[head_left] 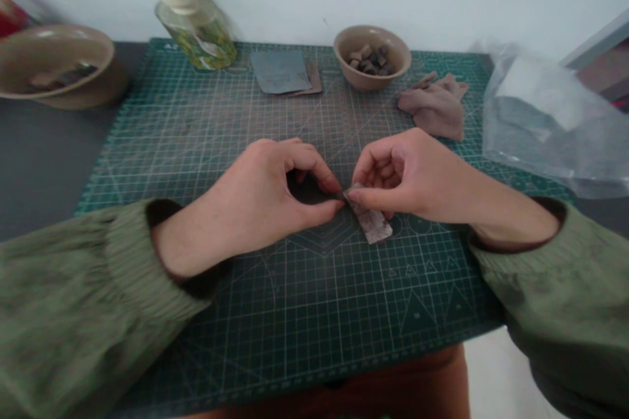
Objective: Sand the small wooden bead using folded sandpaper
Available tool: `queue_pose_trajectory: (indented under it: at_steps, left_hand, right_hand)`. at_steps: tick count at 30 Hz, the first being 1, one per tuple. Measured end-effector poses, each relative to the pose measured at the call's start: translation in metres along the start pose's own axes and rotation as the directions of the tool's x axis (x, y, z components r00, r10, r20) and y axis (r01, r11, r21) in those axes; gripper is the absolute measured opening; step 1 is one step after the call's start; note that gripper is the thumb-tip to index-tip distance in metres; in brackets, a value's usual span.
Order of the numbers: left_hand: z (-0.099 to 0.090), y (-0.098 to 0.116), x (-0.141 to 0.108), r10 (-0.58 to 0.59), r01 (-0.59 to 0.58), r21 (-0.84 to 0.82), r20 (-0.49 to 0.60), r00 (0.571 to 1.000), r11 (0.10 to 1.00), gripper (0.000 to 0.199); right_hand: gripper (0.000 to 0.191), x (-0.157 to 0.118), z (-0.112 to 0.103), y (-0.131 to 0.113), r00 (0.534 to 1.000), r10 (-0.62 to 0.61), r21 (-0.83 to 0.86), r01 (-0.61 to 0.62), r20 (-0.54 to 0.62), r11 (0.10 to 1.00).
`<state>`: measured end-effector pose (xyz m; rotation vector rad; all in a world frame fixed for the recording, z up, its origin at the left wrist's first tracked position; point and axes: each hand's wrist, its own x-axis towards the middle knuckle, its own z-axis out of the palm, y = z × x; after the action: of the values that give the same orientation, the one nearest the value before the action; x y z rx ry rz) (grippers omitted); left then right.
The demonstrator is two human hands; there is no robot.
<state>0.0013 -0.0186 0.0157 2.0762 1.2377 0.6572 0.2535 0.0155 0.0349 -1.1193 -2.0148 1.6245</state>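
Note:
Over the middle of a green cutting mat, my two hands meet at the fingertips. My right hand pinches a small, worn, speckled strip of sandpaper, whose free end hangs down toward me. Thumb and index finger of my left hand are pressed together at the strip's upper end. A tiny dark bit shows between those left fingertips, too small and hidden to name. Beyond my right hand lies a crumpled brownish cloth.
A small bowl of brown and dark chunks stands at the back. Left of it are stacked grey and brown sheets and a reed diffuser bottle. A larger bowl sits far left, a clear plastic bag at right.

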Motion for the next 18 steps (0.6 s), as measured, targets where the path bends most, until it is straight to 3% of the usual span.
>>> queue_pose_trajectory:
  at_steps: [18]
  left_hand:
    - [0.0012, 0.0, -0.0005, -0.007, 0.007, 0.001, -0.013, 1.0, 1.0, 0.007]
  right_hand:
    - [0.021, 0.0019, 0.0009, 0.0004, 1.0, 0.003, 0.023, -0.002, -0.024, 1.0]
